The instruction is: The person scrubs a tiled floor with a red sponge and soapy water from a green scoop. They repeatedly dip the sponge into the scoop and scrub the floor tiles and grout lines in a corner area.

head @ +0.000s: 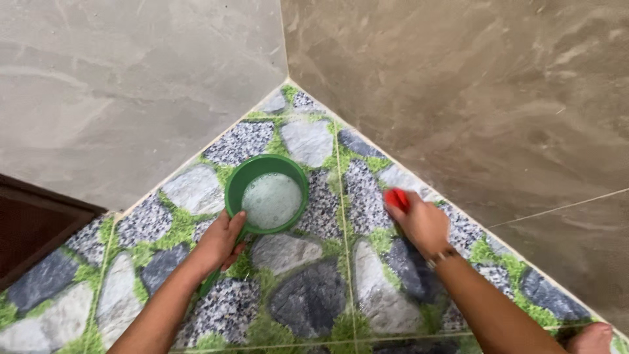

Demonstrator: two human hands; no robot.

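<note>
The green dipper [267, 195] sits low over the floor tiles [308, 298], near the corner where the two walls meet, and contains foamy, whitish water. The left hand [221, 241] is closed around the dipper at its near rim, thumb lying on the rim edge; the handle runs back beneath the palm and is mostly hidden by the hand. To the right of the dipper, well apart from it, the right hand [422, 223] is curled shut on a red scrubber [396, 198], of which only a small red part shows past the fingertips; its full shape cannot be told. The scrubber is pressed against the tiles close to the base of the right wall [472, 98]. The tiles carry a printed pattern of grey and speckled stones with green grass between them, divided by pale grout lines. The left wall [124, 85] is grey and marbled; the right wall is brownish and marbled, with one thin joint line. A dark brown frame [33, 226] stands at the left edge, against the left wall. A bare foot [593, 339] shows at the lower right corner, partly cut off.
</note>
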